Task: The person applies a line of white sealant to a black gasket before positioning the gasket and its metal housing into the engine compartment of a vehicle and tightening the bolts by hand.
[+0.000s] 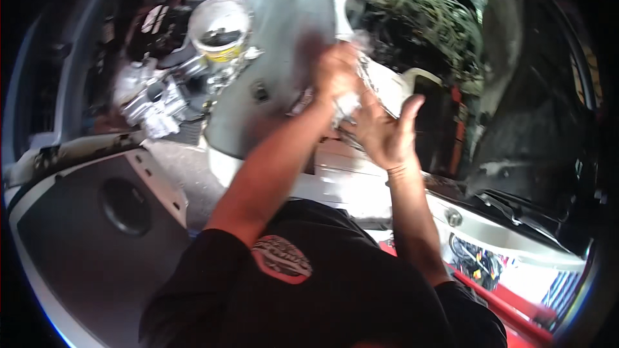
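Note:
My left hand point(337, 72) reaches up over the middle of the view, its fingers smeared by motion, so I cannot tell whether they are closed. Just below and to the right, my right hand point(387, 135) has its thumb stretched out and its fingers apart, pointing toward the left hand. Between and beside the two hands is a pale, crumpled-looking thing point(348, 104), too blurred to name. Both hands are in front of a grey curved panel point(242, 119) with a small dark fitting on it.
A white bucket point(220, 18) with dark contents stands at the upper left above silvery metal parts point(158, 106). Tangled wiring point(419, 6) fills the upper right. A dark panel with a round speaker-like recess point(126, 206) lies lower left. Red trays point(516, 312) show lower right.

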`<state>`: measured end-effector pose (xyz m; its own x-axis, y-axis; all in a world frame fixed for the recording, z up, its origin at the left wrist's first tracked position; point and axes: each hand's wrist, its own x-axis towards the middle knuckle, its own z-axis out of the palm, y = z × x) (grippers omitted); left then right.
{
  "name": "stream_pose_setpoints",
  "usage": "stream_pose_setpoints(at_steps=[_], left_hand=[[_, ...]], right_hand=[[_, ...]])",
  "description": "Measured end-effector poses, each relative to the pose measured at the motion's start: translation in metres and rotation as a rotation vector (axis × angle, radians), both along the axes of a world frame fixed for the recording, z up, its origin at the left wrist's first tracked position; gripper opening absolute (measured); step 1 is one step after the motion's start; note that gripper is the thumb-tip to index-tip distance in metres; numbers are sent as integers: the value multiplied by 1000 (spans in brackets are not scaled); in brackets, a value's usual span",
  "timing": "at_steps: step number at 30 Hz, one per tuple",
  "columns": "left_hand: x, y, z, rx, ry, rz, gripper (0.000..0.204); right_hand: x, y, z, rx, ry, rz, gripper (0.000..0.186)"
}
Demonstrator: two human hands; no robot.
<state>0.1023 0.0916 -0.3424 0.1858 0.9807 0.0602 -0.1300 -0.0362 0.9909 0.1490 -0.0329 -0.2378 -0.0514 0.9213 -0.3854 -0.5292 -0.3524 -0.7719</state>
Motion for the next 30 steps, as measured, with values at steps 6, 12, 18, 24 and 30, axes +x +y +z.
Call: stream_pose_setpoints(at_steps=[6,12,18,24,30], left_hand=[[-26,-8,42,208,-55,-13,32],[8,-80,67,721,258,-11,17],[-3,-71,75,553,256,9,22],[12,-26,50,611,282,115,25],[25,-46,51,253,-241,123,20]], right_hand=[[50,12,-33,-154,287,-600,86],[22,24,-57,-115,107,-465,68],[33,20,-72,-159,73,-431,64],[33,24,-70,-112,-124,-325,62],[84,67,-39,23,485,-864,63]])
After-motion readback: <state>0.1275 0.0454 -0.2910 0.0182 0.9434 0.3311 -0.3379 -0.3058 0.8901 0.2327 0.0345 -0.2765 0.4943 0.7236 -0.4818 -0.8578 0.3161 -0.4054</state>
